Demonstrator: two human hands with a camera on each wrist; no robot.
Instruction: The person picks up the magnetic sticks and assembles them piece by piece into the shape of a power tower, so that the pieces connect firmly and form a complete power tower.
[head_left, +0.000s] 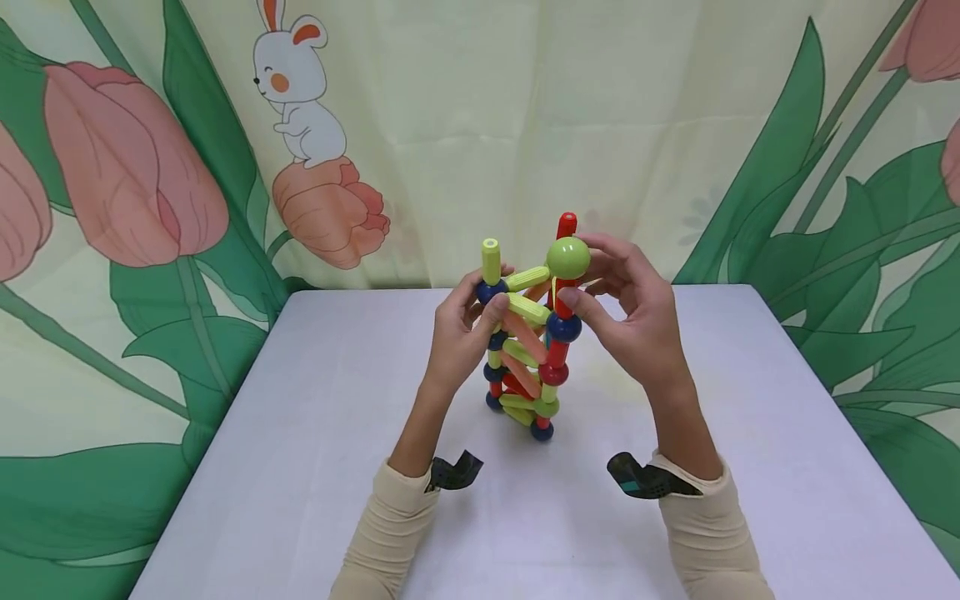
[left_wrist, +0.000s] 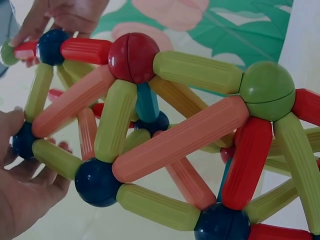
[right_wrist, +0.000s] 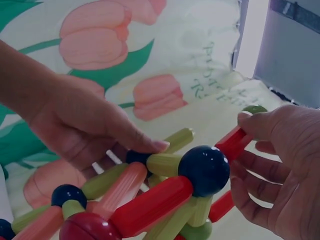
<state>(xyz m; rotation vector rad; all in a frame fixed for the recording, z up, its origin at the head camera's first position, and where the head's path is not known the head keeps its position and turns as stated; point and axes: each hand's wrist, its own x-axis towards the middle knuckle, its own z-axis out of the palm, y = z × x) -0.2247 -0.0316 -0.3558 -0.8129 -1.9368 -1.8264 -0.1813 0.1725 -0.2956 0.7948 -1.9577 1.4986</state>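
Note:
A tower of magnetic rods and balls [left_wrist: 185,138] stands upright on the table, in yellow-green, red, salmon, blue and teal. With thumb and fingers, my left hand [head_left: 459,335] grips its upper left corner around a dark blue ball [head_left: 490,292]; a yellow-green rod [head_left: 491,261] points up from that ball. On the other side, my right hand [head_left: 641,312] pinches a red rod [right_wrist: 234,142] between thumb and fingers. That rod sits on another dark blue ball [head_left: 564,327] and carries a light green ball [head_left: 568,257] on top. Behind it rises a second red rod [head_left: 567,225].
The white table [head_left: 322,400] spreads around the tower. A curtain [head_left: 480,150] printed with tulips and a rabbit hangs behind. Dark wrist straps [head_left: 648,479] sit over both beige sleeves.

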